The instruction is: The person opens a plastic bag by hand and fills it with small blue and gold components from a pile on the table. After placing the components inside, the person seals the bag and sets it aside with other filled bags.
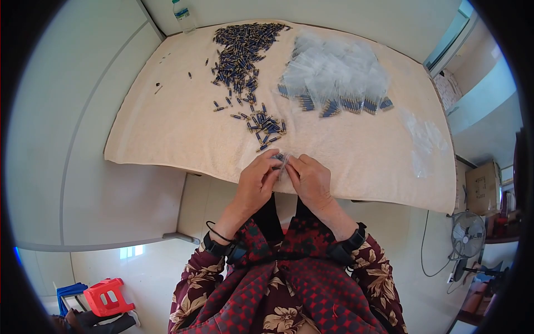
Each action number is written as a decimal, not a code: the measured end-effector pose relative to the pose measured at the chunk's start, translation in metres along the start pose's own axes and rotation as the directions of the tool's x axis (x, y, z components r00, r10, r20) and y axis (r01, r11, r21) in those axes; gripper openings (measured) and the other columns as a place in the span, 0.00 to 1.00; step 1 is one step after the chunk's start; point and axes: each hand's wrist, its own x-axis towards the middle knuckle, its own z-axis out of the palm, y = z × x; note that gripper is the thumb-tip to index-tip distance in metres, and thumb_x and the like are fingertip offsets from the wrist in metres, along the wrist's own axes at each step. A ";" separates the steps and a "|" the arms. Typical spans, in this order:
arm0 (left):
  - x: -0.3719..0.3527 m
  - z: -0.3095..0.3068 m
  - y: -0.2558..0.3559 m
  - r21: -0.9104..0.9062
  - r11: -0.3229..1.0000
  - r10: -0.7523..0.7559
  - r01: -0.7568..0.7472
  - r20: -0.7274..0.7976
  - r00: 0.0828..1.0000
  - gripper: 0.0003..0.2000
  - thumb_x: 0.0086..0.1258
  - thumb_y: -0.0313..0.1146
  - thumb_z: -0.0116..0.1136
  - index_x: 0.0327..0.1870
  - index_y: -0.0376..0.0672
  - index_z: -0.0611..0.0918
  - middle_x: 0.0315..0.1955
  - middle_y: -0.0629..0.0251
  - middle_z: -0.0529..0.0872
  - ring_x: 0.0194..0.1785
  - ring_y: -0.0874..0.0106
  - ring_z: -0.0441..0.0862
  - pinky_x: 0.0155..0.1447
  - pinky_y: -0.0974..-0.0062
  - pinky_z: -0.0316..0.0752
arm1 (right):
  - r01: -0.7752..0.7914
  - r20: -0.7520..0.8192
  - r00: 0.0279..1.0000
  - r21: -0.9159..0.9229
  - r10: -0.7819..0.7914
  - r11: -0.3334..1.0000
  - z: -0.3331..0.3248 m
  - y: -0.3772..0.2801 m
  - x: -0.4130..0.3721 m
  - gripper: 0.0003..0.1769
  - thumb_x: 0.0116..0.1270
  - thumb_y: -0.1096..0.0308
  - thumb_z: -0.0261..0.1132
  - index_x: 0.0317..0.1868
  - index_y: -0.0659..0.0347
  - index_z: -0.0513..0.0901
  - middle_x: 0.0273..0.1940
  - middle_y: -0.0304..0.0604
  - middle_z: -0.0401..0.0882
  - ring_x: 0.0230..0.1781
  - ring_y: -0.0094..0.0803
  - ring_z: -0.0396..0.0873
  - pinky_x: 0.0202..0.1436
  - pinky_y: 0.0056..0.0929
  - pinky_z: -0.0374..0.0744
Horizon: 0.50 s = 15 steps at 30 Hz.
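Observation:
At the near edge of the table, my left hand point(257, 179) and my right hand point(311, 179) are closed on a small clear plastic bag point(283, 160). Dark blue shows through the plastic near my left fingertips, and the fingers partly cover the bag. Just beyond my hands lies a loose cluster of small dark blue cylinders with brass-coloured ends point(267, 127). A larger heap of the same cylinders point(239, 53) stretches away to the far edge. Right of it is a pile of filled clear bags point(339, 69), with cylinders lined up inside them.
A cream cloth point(183, 125) covers the table. Flat clear bags point(425, 142) lie at its right side. A plastic bottle point(182, 15) stands in the far left corner. On the floor are a red stool point(109, 298) and a fan point(467, 235); a cardboard box point(483, 188) is at right.

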 end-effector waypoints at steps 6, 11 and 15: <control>-0.006 -0.009 -0.012 0.455 0.868 0.283 -0.202 -0.117 0.952 0.14 0.59 0.22 0.61 0.48 0.39 0.82 0.50 0.57 0.82 0.46 0.58 0.78 0.49 0.65 0.73 | 0.015 -0.008 1.000 0.056 -0.015 0.998 -0.002 -0.001 0.000 0.13 0.59 0.70 0.68 0.46 0.57 0.84 0.26 0.41 0.74 0.27 0.39 0.78 0.29 0.34 0.75; -0.006 -0.003 -0.014 0.543 0.825 0.247 -0.156 -0.098 0.964 0.16 0.57 0.22 0.60 0.49 0.39 0.82 0.50 0.58 0.82 0.48 0.59 0.76 0.53 0.65 0.69 | 0.034 -0.020 0.999 0.074 -0.033 0.997 -0.002 -0.001 0.001 0.16 0.59 0.71 0.68 0.49 0.59 0.84 0.25 0.42 0.74 0.25 0.40 0.76 0.28 0.34 0.74; -0.004 -0.001 -0.014 0.534 0.833 0.228 -0.145 -0.092 0.969 0.17 0.57 0.22 0.59 0.50 0.38 0.81 0.51 0.58 0.82 0.48 0.59 0.75 0.53 0.65 0.68 | 0.038 -0.005 0.999 0.066 -0.038 0.997 -0.003 -0.003 0.002 0.16 0.59 0.73 0.69 0.49 0.60 0.84 0.25 0.43 0.74 0.24 0.40 0.76 0.28 0.34 0.74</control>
